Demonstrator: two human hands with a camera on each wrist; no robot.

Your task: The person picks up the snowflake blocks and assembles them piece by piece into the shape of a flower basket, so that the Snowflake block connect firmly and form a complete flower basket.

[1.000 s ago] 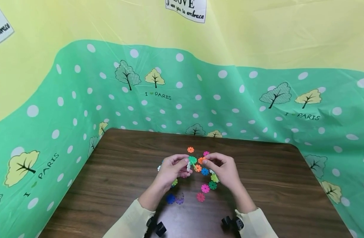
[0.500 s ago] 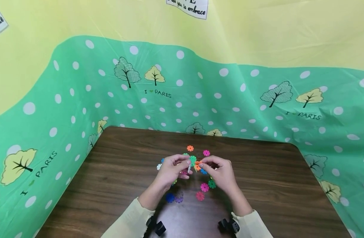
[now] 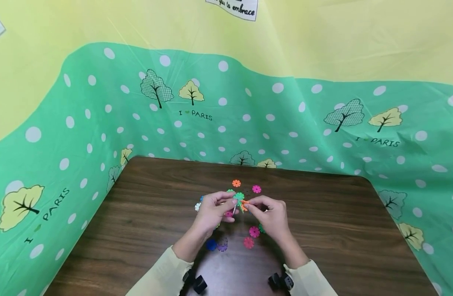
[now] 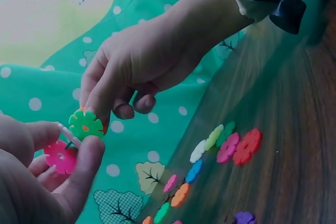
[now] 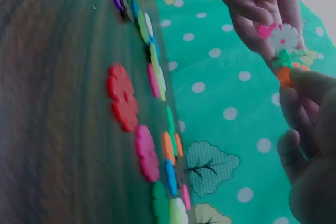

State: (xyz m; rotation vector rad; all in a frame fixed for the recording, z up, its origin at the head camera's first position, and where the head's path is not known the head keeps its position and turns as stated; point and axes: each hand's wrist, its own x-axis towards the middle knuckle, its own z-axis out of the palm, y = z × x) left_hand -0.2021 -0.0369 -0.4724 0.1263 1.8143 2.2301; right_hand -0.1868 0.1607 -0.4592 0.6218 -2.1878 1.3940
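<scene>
Above a dark wood-grain table (image 3: pixel 333 230), I see the person's left hand (image 3: pixel 216 209) pinching a joined cluster of pink, white and green flower-shaped plastic discs (image 4: pixel 79 126), while the right hand (image 3: pixel 273 216) pinches an orange flower-shaped plastic disc (image 5: pixel 284 77) against the green; multicoloured loose discs (image 3: pixel 248 243) lie below.

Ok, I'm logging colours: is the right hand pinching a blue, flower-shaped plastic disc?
No, the right hand pinches an orange, flower-shaped plastic disc.

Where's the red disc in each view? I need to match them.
Head: red disc, lower half, just right of centre.
Left wrist: red disc, right of centre.
Right wrist: red disc, left of centre, mid-height.
Shared landmark: the pink disc next to it.
</scene>
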